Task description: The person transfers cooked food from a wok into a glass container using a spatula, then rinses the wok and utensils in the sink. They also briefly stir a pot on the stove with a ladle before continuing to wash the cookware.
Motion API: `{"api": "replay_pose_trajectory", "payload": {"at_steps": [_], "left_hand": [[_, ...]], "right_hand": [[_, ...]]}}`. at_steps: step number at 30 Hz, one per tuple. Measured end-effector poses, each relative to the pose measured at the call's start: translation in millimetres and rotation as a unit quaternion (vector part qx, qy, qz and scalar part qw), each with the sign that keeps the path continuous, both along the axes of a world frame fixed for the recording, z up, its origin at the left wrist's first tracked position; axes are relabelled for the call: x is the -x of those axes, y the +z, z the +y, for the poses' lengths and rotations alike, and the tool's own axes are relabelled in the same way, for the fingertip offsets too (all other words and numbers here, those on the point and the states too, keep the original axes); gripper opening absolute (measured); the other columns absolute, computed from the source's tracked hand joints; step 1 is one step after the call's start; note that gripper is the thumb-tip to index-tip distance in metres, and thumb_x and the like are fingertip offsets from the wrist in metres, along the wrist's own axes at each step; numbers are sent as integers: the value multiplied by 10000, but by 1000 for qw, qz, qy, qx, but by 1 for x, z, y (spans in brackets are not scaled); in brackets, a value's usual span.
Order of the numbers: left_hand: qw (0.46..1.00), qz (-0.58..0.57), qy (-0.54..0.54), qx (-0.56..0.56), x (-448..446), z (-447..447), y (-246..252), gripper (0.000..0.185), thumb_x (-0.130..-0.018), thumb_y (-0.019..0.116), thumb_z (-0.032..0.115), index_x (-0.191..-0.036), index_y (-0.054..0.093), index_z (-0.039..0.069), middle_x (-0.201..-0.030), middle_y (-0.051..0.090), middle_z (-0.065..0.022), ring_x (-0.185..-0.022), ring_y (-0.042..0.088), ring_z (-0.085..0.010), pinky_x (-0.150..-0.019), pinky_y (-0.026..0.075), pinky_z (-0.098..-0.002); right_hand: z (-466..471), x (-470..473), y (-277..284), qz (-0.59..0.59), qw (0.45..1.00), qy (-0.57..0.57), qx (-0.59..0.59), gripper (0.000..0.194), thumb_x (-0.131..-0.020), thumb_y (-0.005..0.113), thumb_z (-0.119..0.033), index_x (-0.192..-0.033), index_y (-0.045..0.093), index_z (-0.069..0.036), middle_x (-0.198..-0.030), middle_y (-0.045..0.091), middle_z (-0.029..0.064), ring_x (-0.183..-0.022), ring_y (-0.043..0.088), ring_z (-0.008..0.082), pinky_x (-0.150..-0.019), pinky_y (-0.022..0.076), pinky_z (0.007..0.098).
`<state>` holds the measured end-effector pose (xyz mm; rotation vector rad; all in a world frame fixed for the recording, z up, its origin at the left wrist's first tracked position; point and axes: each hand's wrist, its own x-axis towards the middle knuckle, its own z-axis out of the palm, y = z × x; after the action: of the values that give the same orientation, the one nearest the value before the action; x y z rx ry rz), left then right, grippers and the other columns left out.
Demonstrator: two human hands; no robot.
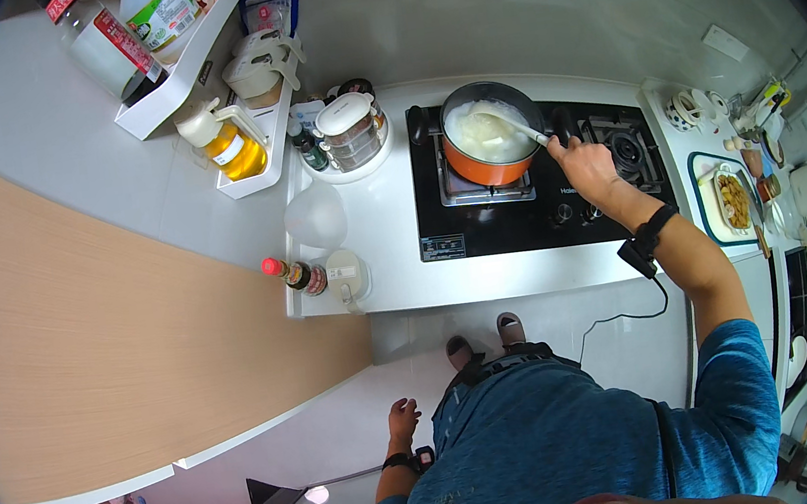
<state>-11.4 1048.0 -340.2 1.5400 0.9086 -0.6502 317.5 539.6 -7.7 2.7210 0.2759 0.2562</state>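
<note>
My right hand (584,168) grips the handle of a pale ladle or large spoon (502,116). Its head dips into a milky white liquid (483,138) inside an orange pot (490,167) with a dark interior. The pot rests on the left burner of a black gas hob (493,232). My left hand (403,418) hangs low beside my body, its fingers loosely curled and apart, with nothing in it.
Left of the hob stand a seasoning box (350,134), a red-capped sauce bottle (294,271) and a lidded container (347,274). A wall shelf holds an oil jug (230,143). At right, a cutting board (708,177) carries a dish of food (733,200) and a knife (752,201).
</note>
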Motion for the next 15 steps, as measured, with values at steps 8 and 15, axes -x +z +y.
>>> {"api": "replay_pose_trajectory", "payload": {"at_steps": [8,15], "left_hand": [[1000,-1,-22,13,5,1,-8,551,-927,655,321,-1339,498,-10,-1083,668,-133,-855,701,-228,-687,538,-338],[999,28,-43,0,9,3,-13,531,-936,647,310,-1341,501,-1,-1088,676,-128,-861,704,-225,-683,541,-342]], "right_hand": [[-5,12,47,74,979,-84,-172,252,-879,642,-163,-1120,599,-102,-840,700,174,-834,692,385,-735,554,500],[-24,12,67,104,952,19,-289,297,-884,663,-151,-1163,649,-48,-854,696,146,-806,699,314,-730,565,409]]}}
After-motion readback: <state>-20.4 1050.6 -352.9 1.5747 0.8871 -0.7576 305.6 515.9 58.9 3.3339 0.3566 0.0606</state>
